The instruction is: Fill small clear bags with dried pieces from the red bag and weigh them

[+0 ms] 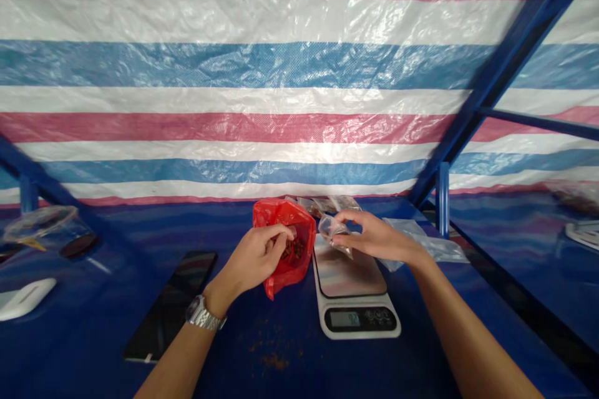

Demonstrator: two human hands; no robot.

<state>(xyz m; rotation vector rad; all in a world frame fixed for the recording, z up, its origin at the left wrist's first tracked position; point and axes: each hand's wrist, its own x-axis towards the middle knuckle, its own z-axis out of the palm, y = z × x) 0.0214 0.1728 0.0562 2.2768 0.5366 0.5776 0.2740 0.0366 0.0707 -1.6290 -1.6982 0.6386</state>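
My left hand (259, 255), with a metal watch on its wrist, reaches into the mouth of a red plastic bag (299, 262) that holds small dark red pieces; its fingers are curled together inside the bag. My right hand (372, 237) pinches a small clear plastic bag (333, 229) and holds it above a white kitchen scale (353, 290). The scale has a shiny metal plate and a lit display at the front. Both hands are over a blue table.
A black phone (173, 305) lies flat left of my left arm. More clear bags (430, 243) lie right of the scale, and filled ones (327, 204) behind it. A white object (23, 299) sits at far left. Blue metal frame bars (496, 75) rise at right. Crumbs dot the table front.
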